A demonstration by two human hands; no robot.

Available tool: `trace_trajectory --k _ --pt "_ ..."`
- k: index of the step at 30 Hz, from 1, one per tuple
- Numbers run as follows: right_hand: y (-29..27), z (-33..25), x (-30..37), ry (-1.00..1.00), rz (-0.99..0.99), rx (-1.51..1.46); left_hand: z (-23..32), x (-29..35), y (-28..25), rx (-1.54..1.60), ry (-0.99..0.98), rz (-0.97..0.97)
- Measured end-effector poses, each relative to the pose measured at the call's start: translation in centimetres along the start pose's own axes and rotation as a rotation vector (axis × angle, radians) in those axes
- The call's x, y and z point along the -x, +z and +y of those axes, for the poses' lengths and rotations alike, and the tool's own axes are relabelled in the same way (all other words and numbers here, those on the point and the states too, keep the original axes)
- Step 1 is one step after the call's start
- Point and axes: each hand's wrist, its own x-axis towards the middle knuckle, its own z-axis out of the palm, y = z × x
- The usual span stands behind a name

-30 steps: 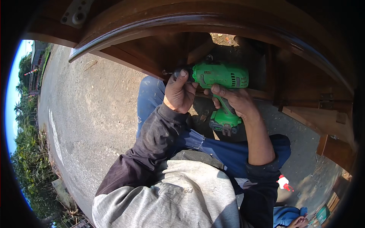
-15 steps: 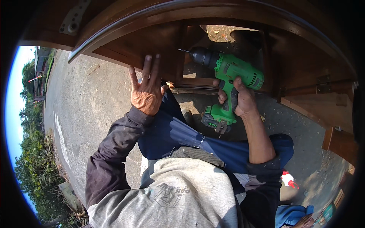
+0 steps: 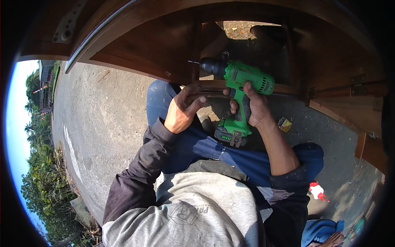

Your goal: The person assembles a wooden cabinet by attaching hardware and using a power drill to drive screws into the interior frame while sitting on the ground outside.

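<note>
My right hand point(image 3: 258, 108) is wrapped round the grip of a green cordless drill point(image 3: 247, 78). The drill's black chuck and thin bit point(image 3: 193, 61) point left, in front of an upright of the brown wooden furniture point(image 3: 144, 53). My left hand point(image 3: 181, 112) is beside the lower rail of the opening, its fingers bent and shaded, the thumb apart from them. Nothing shows in that hand; whether its fingertips touch the rail I cannot tell.
A hinged wooden panel point(image 3: 345, 117) slants down at the right. On the ground lie a small yellow packet point(image 3: 284, 124) and a white bottle with a red cap point(image 3: 317, 191). Another person's hand point(image 3: 334, 238) shows at the lower right.
My left hand has dropped from the wooden panel, turned, and bent its fingers near the lower rail. The drill has shifted slightly left and down in my right hand.
</note>
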Motion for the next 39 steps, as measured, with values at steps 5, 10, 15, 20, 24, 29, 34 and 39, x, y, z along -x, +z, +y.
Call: trace_trajectory --k 5,10,15,20,24,29,34,39 --pt "0.2 1.7 -0.9 0.051 -0.051 0.046 -2.5 -2.4 -0.5 0.558 0.046 -0.003" --pt "-0.1 2.9 -1.8 0.129 -0.094 0.055 -3.1 -3.3 -1.3 0.730 0.090 0.031" --pt "0.3 3.0 -2.0 0.128 -0.088 0.018 -3.5 -3.8 -1.5 0.761 0.087 0.034" --pt "-0.1 3.1 -2.6 0.163 -0.088 0.068 -3.4 -3.9 -1.4 0.750 0.081 0.063" --pt "0.1 3.2 -2.8 0.163 -0.091 0.066 -3.3 -3.9 -1.4 0.746 0.080 0.082" --pt "0.6 2.5 -2.8 0.184 -0.084 0.060 -3.2 -3.8 -1.6 0.738 0.082 0.078" --pt "0.5 2.0 -3.0 0.192 -0.087 0.120 -3.2 -4.0 -1.5 0.763 0.075 0.102" --pt "0.8 1.2 -3.3 0.206 -0.096 0.134 -3.2 -4.5 -1.3 0.866 0.108 0.052"
